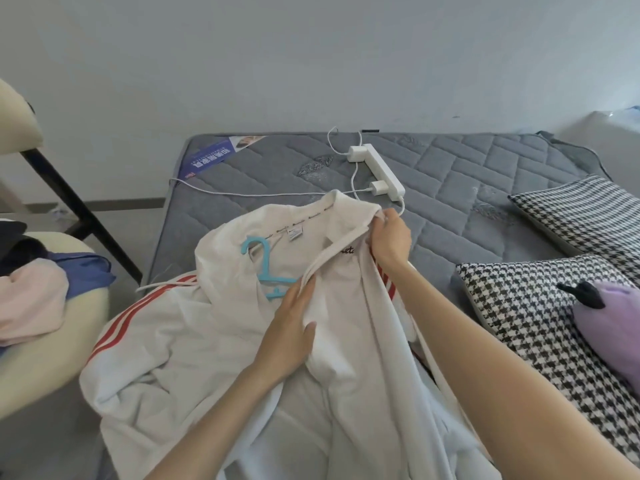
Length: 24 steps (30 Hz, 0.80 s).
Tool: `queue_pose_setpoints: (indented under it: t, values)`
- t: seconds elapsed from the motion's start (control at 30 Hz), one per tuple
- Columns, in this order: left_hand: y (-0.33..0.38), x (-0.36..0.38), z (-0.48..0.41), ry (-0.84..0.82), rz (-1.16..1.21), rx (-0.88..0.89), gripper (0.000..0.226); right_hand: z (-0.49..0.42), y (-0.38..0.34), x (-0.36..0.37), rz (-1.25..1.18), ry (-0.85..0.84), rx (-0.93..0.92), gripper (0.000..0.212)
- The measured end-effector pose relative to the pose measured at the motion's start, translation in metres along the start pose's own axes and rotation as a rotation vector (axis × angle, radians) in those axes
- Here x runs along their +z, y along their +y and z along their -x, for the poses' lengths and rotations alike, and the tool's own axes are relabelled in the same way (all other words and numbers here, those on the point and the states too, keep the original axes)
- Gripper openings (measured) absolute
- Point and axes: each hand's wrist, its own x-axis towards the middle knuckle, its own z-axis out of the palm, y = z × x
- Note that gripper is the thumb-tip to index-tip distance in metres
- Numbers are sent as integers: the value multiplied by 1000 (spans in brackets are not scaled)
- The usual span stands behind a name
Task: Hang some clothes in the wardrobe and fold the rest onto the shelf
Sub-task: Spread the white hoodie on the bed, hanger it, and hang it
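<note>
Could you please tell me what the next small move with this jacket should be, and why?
Probably the right hand should draw the jacket edge it grips across the hanger, which lies inside, hook at the neck, one arm under the front the left hand presses.

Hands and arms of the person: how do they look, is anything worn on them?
The left arm and right arm are bare as far as the view shows, without sleeves. The left hand and right hand wear no gloves; no ring, watch or bracelet is visible.
</note>
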Motion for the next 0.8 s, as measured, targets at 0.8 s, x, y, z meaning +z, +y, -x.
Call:
queue_pose_setpoints:
  t: [0.8]
  values:
    - [-72, -28, 1, 332, 520, -843, 36, 105, 18, 88, -225, -510, 169, 61]
